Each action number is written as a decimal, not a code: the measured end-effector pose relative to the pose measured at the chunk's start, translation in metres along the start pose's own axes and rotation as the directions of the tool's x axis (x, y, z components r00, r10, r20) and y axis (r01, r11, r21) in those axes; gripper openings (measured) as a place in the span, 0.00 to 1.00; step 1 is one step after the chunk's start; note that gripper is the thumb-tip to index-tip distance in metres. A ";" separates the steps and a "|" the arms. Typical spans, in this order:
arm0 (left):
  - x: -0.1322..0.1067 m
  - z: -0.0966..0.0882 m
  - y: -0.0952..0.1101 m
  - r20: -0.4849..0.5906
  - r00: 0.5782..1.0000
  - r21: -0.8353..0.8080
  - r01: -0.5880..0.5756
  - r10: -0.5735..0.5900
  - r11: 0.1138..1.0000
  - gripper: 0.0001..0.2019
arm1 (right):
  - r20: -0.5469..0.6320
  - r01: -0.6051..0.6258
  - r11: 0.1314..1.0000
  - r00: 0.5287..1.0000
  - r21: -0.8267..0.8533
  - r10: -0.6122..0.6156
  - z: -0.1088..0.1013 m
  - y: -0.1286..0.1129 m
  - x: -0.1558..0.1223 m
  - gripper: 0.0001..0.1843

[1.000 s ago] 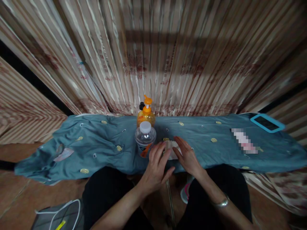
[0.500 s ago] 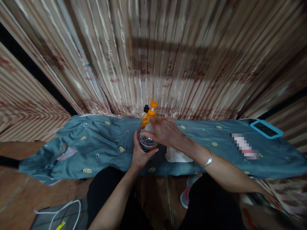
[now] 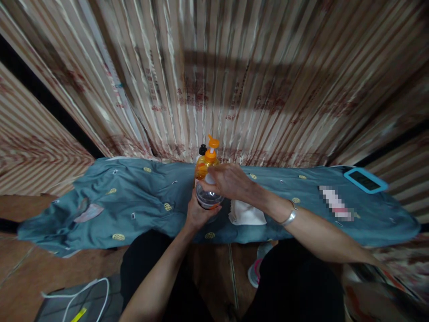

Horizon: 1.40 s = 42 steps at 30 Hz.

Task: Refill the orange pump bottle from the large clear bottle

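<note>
A clear plastic bottle point(image 3: 207, 197) with a white cap stands at the middle of a table draped in a teal cloth point(image 3: 140, 197). My left hand point(image 3: 197, 213) is wrapped round the bottle's lower body. My right hand point(image 3: 229, 181) comes over from the right, its fingers closed over the white cap. Directly behind the bottle stands an orange pump dispenser point(image 3: 207, 158). A folded white cloth point(image 3: 246, 213) lies on the teal cloth just right of the bottle, under my right wrist, which wears a silver bangle.
A blue-cased tablet point(image 3: 365, 180) lies at the table's far right end. A striped curtain point(image 3: 214, 76) hangs close behind the table. A grey bag with white cord point(image 3: 77, 302) sits on the floor at lower left. My knees are under the table's front edge.
A second ago both hands lay on the white cloth. They left it and took the bottle, left hand round the body and right hand on the cap. The grip has barely changed since half a second ago.
</note>
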<state>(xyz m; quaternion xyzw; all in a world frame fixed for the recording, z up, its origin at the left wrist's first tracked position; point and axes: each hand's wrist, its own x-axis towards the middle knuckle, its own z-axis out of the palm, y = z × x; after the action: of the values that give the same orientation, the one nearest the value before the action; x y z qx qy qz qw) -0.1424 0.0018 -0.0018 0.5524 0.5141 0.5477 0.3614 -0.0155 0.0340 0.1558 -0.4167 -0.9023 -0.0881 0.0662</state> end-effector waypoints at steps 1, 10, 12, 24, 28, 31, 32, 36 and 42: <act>-0.001 -0.001 0.001 0.000 1.000 -0.001 0.006 -0.006 1.000 0.40 | 0.000 0.012 1.000 1.000 0.005 -0.012 0.000 0.000 0.001 0.27; -0.004 -0.019 0.007 -0.026 1.000 0.036 0.009 -0.008 0.999 0.39 | 0.028 0.116 0.992 0.993 0.044 -0.118 0.000 -0.002 0.011 0.24; -0.005 -0.021 0.006 -0.036 0.999 0.037 0.014 -0.012 0.999 0.38 | 0.033 0.132 0.990 0.991 0.044 -0.133 -0.001 -0.003 0.013 0.26; -0.009 -0.026 -0.002 -0.065 0.994 0.104 0.096 -0.090 0.990 0.39 | 0.059 0.072 0.996 0.995 0.050 -0.075 -0.013 -0.018 0.005 0.29; -0.008 -0.026 -0.002 -0.051 0.995 0.103 0.089 -0.084 0.991 0.38 | 0.105 0.083 0.994 0.990 0.065 -0.090 -0.016 -0.019 0.004 0.24; -0.006 -0.025 0.000 -0.043 0.997 0.086 0.065 -0.061 0.994 0.38 | 0.143 0.097 0.993 0.984 0.067 -0.106 -0.020 -0.017 0.004 0.23; -0.006 -0.025 0.000 -0.041 0.998 0.084 0.057 -0.054 0.995 0.38 | 0.149 0.098 0.993 0.983 0.064 -0.107 -0.020 -0.016 0.003 0.23; -0.004 -0.025 -0.001 -0.042 0.998 0.092 0.048 -0.044 0.995 0.38 | 0.119 0.050 0.998 0.991 0.032 -0.054 -0.021 -0.015 0.000 0.31; -0.005 -0.024 -0.002 -0.033 0.998 0.073 0.061 -0.059 0.995 0.41 | 0.077 0.036 0.999 0.996 0.020 -0.038 -0.016 -0.016 -0.004 0.26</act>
<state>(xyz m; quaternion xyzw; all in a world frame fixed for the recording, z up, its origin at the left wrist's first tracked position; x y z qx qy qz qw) -0.1660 -0.0062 -0.0012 0.5413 0.5558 0.5255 0.3492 -0.0247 0.0175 0.1687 -0.4024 -0.9126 -0.0649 0.0332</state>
